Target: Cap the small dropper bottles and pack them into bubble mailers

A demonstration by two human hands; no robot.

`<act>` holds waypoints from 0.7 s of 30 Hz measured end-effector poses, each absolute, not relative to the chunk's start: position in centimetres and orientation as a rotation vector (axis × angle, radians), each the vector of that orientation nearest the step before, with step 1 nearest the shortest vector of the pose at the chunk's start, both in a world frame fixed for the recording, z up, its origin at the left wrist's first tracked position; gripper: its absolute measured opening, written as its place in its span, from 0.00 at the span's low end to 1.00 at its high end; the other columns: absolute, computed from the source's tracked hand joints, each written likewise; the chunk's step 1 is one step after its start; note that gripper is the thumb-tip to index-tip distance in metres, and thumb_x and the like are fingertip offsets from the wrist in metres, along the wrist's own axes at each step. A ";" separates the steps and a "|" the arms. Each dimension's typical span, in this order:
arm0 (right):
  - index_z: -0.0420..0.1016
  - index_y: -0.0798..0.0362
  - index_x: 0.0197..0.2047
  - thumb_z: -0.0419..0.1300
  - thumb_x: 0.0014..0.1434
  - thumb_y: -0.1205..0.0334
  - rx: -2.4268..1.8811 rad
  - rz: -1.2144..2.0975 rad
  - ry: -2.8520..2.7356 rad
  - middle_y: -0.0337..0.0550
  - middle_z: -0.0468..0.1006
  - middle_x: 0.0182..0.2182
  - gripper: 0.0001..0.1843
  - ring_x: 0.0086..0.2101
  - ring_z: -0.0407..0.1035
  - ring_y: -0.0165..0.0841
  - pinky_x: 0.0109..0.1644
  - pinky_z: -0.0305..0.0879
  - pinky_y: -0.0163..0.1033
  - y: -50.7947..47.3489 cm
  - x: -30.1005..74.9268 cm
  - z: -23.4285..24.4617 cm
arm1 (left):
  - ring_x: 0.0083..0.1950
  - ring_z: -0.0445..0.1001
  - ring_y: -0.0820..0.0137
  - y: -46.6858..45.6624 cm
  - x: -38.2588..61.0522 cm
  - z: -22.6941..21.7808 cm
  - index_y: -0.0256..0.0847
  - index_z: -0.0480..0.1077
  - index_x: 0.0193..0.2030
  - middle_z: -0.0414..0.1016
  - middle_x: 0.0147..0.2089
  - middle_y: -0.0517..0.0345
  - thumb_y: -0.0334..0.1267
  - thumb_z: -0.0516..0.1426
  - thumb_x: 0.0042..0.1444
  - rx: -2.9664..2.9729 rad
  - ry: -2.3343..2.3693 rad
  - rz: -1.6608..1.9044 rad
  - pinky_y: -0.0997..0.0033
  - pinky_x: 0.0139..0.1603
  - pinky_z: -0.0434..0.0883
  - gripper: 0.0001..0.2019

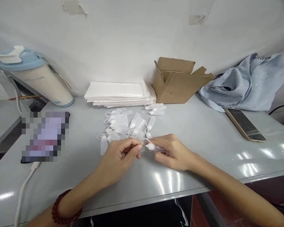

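R hand [174,153] grips 1 bottle [159,148], nozzle twd L hand [119,157]. L thumb & index pinch narrow on the bottle's strap [145,139]; strap tip hidden, can't tell. Held bottle: just front-R of pile [120,121]. Rel. to pile: white stack [115,90] behind, box [177,88] rear-R, flask [42,80] rear-L.

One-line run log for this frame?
left hand: pinching strap | right hand: holding small bottle | more bottles: on table beyond hands

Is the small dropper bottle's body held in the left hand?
No, the right hand holds the small dropper bottle by its body.
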State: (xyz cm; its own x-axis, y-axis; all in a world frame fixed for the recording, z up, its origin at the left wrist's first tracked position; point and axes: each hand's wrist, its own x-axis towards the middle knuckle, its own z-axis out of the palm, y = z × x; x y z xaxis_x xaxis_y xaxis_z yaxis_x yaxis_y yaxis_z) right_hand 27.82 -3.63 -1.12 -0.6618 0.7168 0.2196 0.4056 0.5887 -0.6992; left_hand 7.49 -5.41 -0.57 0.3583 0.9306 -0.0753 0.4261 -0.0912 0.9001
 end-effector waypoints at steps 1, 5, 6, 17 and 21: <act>0.75 0.59 0.34 0.49 0.48 0.72 -0.899 0.821 -2.342 0.32 0.59 0.18 0.15 0.19 0.51 0.24 0.25 0.51 0.31 -3.7 27.7 -1.4 | 0.20 0.62 0.79 -5.4 7.6 -0.6 0.41 0.72 0.32 0.71 0.24 0.65 0.36 0.52 0.61 1.726 1.232 0.662 0.79 0.21 0.62 0.10; 0.73 0.59 0.30 0.48 0.47 0.71 -0.924 0.779 -2.374 0.32 0.55 0.17 0.13 0.19 0.51 0.25 0.24 0.49 0.32 -3.9 27.7 -1.9 | 0.21 0.62 0.77 -5.6 7.7 -1.0 0.40 0.72 0.32 0.70 0.23 0.65 0.34 0.51 0.61 1.853 1.215 0.680 0.78 0.22 0.61 0.10; 0.73 0.59 0.30 0.48 0.46 0.71 -0.928 0.779 -2.378 0.32 0.54 0.16 0.13 0.18 0.50 0.25 0.24 0.48 0.32 -3.9 27.7 -2.0 | 0.21 0.62 0.77 -5.7 7.7 -1.2 0.40 0.72 0.33 0.70 0.23 0.65 0.34 0.50 0.61 1.873 1.203 0.694 0.78 0.22 0.61 0.10; 0.60 0.54 0.21 0.48 0.44 0.69 -0.950 0.807 -2.352 0.30 0.50 0.15 0.04 0.17 0.46 0.23 0.22 0.43 0.31 -3.8 27.5 -2.6 | 0.20 0.62 0.78 -6.1 8.0 -1.9 0.39 0.70 0.31 0.69 0.22 0.66 0.31 0.50 0.60 1.899 1.139 0.714 0.79 0.21 0.60 0.10; 0.54 0.53 0.20 0.48 0.44 0.69 -0.964 0.807 -2.348 0.30 0.49 0.14 0.05 0.17 0.45 0.23 0.22 0.43 0.31 -3.9 27.5 -2.6 | 0.19 0.62 0.79 -6.2 8.1 -2.1 0.39 0.70 0.31 0.70 0.23 0.65 0.31 0.50 0.60 1.875 1.127 0.716 0.79 0.22 0.61 0.10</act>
